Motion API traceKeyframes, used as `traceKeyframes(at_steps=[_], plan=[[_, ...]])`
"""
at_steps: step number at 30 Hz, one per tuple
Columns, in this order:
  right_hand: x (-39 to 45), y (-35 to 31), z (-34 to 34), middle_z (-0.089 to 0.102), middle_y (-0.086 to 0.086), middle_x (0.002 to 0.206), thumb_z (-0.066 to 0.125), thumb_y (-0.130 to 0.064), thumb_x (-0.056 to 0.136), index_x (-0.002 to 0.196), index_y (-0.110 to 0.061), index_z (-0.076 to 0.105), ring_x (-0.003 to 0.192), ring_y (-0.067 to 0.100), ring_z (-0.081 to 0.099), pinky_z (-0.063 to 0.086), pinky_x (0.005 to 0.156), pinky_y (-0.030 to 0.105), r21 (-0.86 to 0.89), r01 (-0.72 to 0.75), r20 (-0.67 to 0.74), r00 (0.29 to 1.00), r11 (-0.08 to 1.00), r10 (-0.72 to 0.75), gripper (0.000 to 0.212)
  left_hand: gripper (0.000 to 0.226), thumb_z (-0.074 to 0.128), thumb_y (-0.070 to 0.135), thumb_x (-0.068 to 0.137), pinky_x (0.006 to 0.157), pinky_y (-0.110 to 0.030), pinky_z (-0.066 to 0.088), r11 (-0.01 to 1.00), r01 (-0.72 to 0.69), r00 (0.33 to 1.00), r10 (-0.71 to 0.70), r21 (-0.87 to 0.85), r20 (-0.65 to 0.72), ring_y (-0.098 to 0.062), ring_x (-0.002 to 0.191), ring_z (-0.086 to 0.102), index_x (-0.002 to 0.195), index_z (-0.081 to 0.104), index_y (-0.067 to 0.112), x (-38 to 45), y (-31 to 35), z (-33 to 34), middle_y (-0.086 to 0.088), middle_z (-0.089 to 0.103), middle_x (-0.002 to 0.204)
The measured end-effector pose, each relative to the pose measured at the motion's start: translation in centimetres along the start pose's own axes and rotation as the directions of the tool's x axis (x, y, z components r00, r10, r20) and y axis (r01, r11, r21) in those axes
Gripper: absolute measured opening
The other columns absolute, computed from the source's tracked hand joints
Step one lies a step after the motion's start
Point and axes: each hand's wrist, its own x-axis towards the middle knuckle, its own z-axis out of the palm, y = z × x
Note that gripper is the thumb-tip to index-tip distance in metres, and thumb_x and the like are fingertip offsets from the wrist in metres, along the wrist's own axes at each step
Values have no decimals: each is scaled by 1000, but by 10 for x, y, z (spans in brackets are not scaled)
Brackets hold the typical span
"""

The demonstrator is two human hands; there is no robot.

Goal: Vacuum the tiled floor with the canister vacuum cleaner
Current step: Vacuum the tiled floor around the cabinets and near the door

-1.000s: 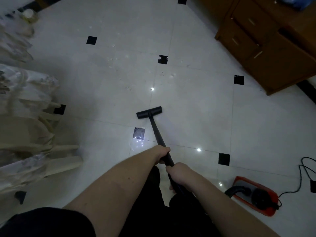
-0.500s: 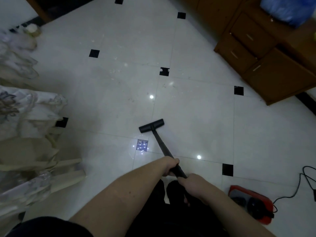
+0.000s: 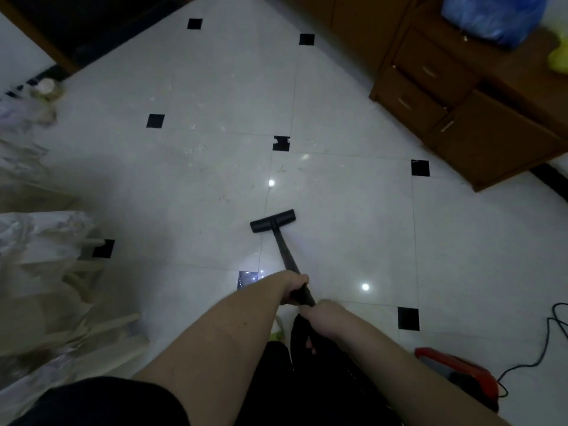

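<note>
A black floor nozzle lies flat on the white tiled floor, on a tile seam near the middle of the view. Its black wand slopes back toward me. My left hand grips the wand higher up the tube. Just behind it, my right hand grips the wand's lower end. The red canister vacuum sits on the floor at my lower right, partly hidden by my right arm. Pale specks of debris dot the tiles ahead of the nozzle.
A wooden cabinet with drawers stands at the right, a blue bag on top. Plastic-wrapped furniture with wooden legs crowds the left edge. A black power cord trails at the far right. A dark doorway lies top left.
The view has tilted up, showing more floor ahead and the blue bag. The nozzle has slid slightly forward along the seam. Both hands keep their grip on the wand.
</note>
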Motion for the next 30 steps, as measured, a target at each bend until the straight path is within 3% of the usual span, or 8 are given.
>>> traceKeyframes(at_steps=[4, 7, 12, 15, 19, 23, 26, 30], plan=[[4, -7, -29, 71, 15, 78, 45, -35, 91, 80, -13, 53, 68, 29, 69, 59, 76, 39, -73, 57, 4, 998, 996, -57, 26, 18, 48, 18, 97, 71, -28, 52, 1000, -4, 1000, 4, 9, -21, -18, 67, 57, 103, 45, 1, 5, 27, 4, -9, 55, 80], [-2, -8, -47, 66, 11, 56, 40, -26, 96, 85, -8, 53, 46, 23, 62, 54, 53, 27, -8, 18, 58, 998, 1000, -18, 24, 12, 47, 16, 95, 66, -29, 54, 1000, -3, 1000, 3, -5, 2, -18, 66, 58, 92, 49, 4, 4, 37, 18, -8, 56, 78], [-9, -19, -56, 61, 13, 56, 37, -16, 97, 88, 4, 55, 36, 19, 57, 46, 41, 19, -19, -4, 122, 993, 1000, 6, 28, 15, 52, 18, 89, 75, -33, 55, 999, 41, 999, -40, -26, 31, -24, 77, 63, 92, 55, 4, 11, 38, 23, -9, 61, 81], [4, -33, -55, 63, 11, 59, 40, -20, 96, 104, 5, 55, 39, 17, 59, 51, 48, 24, -75, -10, 99, 995, 997, 18, 30, 38, 54, 21, 88, 76, -35, 58, 997, 56, 998, -55, -46, 28, -28, 87, 67, 117, 52, -2, 20, 48, 10, -13, 64, 95], [26, -61, -62, 63, 8, 63, 39, -24, 97, 95, -5, 54, 48, 18, 60, 52, 59, 30, -114, -10, 76, 997, 993, 19, 25, 33, 52, 20, 93, 68, -34, 57, 998, 48, 998, -47, -43, 41, -25, 79, 63, 117, 47, -3, 32, 77, -16, -11, 59, 85], [41, -103, -60, 63, 9, 56, 39, -23, 98, 92, -4, 52, 45, 21, 61, 53, 49, 29, 19, -57, 84, 995, 998, 55, 23, 45, 52, 22, 93, 68, -33, 57, 993, 65, 996, -71, 103, 62, -23, 66, 61, 128, 43, -4, 50, 111, -52, -12, 58, 84], [48, -139, -55, 60, 3, 44, 38, -23, 98, 84, -8, 49, 40, 17, 58, 50, 47, 26, 30, -73, 66, 995, 997, 70, 23, 47, 51, 22, 95, 53, -29, 53, 981, 75, 993, -89, 176, 74, -22, 63, 56, 131, 40, -5, 59, 137, -82, -13, 54, 82], [62, -181, -54, 59, 8, 57, 37, -25, 98, 80, -11, 47, 44, 18, 57, 50, 58, 32, 9, -53, 29, 998, 999, 53, 25, 46, 53, 20, 94, 58, -31, 55, 972, 48, 996, -64, 230, 64, -28, 85, 62, 130, 42, -7, 70, 168, -115, -15, 55, 89]])
